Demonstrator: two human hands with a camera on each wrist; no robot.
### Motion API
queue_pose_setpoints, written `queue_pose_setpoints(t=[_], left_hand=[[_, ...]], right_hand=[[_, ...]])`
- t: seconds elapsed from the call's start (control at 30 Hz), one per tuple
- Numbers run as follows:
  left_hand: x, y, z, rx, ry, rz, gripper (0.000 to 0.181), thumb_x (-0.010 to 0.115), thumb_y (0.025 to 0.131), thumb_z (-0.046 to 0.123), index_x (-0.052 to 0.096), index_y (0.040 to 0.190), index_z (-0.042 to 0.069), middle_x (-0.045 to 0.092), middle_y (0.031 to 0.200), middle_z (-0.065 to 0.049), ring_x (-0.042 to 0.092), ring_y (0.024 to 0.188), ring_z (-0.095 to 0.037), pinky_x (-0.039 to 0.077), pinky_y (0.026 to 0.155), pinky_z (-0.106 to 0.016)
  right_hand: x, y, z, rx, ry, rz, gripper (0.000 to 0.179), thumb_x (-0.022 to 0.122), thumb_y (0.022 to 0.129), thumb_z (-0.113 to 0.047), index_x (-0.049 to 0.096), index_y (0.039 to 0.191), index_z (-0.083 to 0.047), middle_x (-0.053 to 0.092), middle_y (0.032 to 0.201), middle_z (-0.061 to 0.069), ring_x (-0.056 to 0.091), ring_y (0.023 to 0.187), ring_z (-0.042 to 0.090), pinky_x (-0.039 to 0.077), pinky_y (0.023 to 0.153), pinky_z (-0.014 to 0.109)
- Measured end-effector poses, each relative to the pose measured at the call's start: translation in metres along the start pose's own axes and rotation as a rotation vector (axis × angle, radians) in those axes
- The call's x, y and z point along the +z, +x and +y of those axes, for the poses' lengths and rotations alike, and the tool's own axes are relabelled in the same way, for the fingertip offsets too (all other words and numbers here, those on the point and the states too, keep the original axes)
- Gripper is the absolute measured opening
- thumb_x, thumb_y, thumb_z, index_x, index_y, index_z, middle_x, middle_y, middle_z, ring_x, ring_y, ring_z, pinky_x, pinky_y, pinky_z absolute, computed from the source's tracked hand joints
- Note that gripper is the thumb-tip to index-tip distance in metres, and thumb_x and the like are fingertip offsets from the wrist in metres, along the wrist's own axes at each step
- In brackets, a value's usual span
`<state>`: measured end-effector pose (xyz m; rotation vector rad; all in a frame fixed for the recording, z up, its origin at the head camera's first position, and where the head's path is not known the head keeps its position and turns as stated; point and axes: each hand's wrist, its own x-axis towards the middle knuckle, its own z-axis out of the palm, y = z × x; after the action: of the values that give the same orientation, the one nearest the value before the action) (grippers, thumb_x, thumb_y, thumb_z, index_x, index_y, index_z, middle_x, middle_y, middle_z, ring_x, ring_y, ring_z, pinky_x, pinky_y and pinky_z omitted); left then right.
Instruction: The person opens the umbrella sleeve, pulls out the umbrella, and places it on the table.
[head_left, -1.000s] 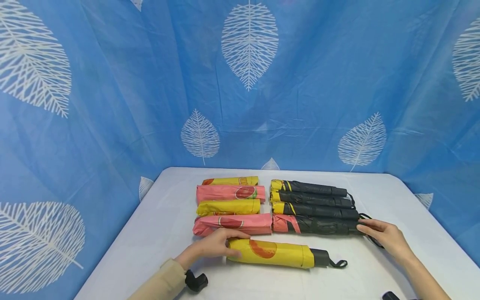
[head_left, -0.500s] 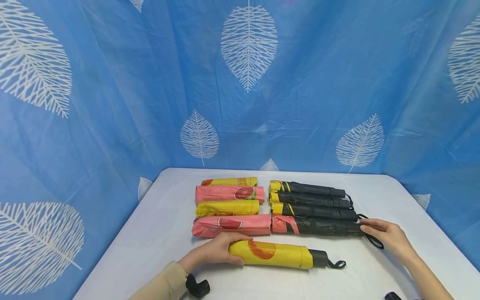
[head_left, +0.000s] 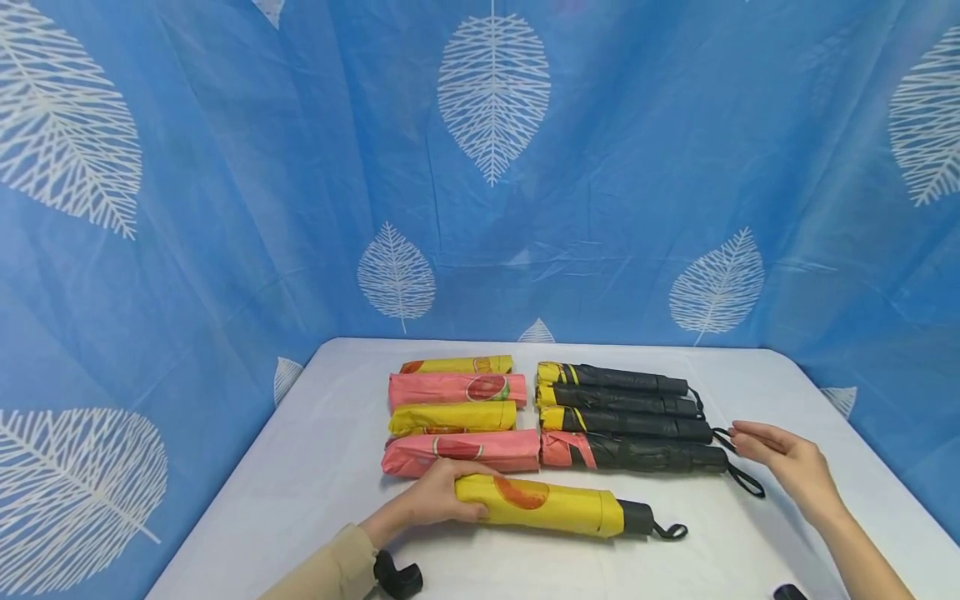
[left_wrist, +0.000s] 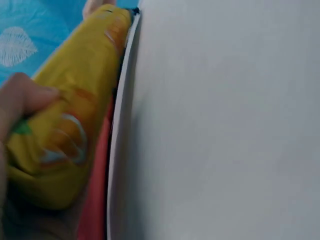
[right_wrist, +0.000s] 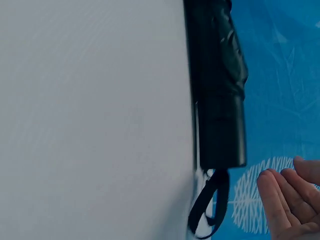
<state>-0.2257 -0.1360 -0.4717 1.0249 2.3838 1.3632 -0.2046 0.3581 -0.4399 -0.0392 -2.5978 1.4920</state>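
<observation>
A folded yellow umbrella (head_left: 558,507) with an orange fruit print lies in front of the others, its black handle (head_left: 636,517) and strap pointing right. My left hand (head_left: 431,498) grips its left end; in the left wrist view the thumb (left_wrist: 37,95) lies on the yellow cloth. My right hand (head_left: 795,467) is held with fingers extended and nothing in it, just right of a folded black umbrella (head_left: 652,454) with a pink end. That umbrella's black handle (right_wrist: 222,132) and loop strap (right_wrist: 202,205) show apart from the right fingers in the right wrist view.
Behind, pink and yellow folded umbrellas (head_left: 487,450) lie in a left column on the white table (head_left: 300,467). Yellow-ended black umbrellas (head_left: 637,423) form a right column. A blue cloth (head_left: 600,167) with white leaves hangs around the table.
My right hand has let go of the black umbrella's handle end and drawn away to the right. My left hand stays at the yellow umbrella's left end.
</observation>
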Motion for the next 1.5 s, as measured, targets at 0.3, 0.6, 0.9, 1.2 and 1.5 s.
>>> queue_pose_setpoints(t=[0.3,0.6,0.9,1.2,1.5], left_hand=[[-0.02,0.007,0.022,-0.181,-0.128,0.126,0.047,0.077,0.078,0.019,0.064,0.122,0.011,0.062,0.1,-0.002,0.056,0.079,-0.018,0.049,0.064,-0.029],[-0.026,0.021,0.036,-0.185,-0.176,0.185,0.048,0.076,0.08,0.018,0.062,0.125,0.01,0.062,0.105,-0.005,0.056,0.081,-0.021,0.051,0.066,-0.03],[-0.021,0.026,0.042,-0.145,-0.153,0.154,0.048,0.076,0.08,0.019,0.062,0.125,0.011,0.06,0.107,-0.003,0.055,0.083,-0.021,0.051,0.067,-0.031],[-0.033,0.02,0.082,-0.072,-0.188,0.043,0.05,0.072,0.084,0.012,0.057,0.131,0.009,0.059,0.112,-0.006,0.055,0.079,-0.015,0.049,0.067,-0.026],[-0.04,0.013,0.063,-0.075,-0.229,0.08,0.051,0.069,0.087,0.011,0.051,0.135,0.003,0.059,0.118,-0.012,0.055,0.081,-0.014,0.049,0.069,-0.022]], right_hand=[[0.024,-0.007,-0.045,-0.115,0.072,-0.109,0.046,0.055,0.097,-0.027,0.051,0.132,0.002,0.064,0.114,-0.01,0.059,0.097,-0.002,0.048,0.079,0.017],[0.056,-0.015,-0.077,-0.198,0.169,-0.237,0.042,0.055,0.097,-0.019,0.049,0.135,-0.001,0.058,0.121,-0.014,0.058,0.103,0.001,0.048,0.083,0.022],[0.073,-0.017,-0.082,-0.105,0.241,-0.234,0.045,0.064,0.091,-0.016,0.049,0.129,0.005,0.064,0.106,-0.003,0.065,0.089,0.018,0.052,0.08,0.041],[0.071,-0.021,-0.075,-0.104,0.514,-0.22,0.027,0.052,0.097,-0.005,0.06,0.119,-0.018,0.065,0.102,-0.004,0.065,0.087,0.016,0.05,0.062,0.021],[0.063,-0.022,-0.067,-0.136,0.707,-0.235,0.029,0.045,0.099,-0.001,0.061,0.119,-0.015,0.063,0.108,-0.003,0.066,0.088,0.015,0.04,0.052,0.013]])
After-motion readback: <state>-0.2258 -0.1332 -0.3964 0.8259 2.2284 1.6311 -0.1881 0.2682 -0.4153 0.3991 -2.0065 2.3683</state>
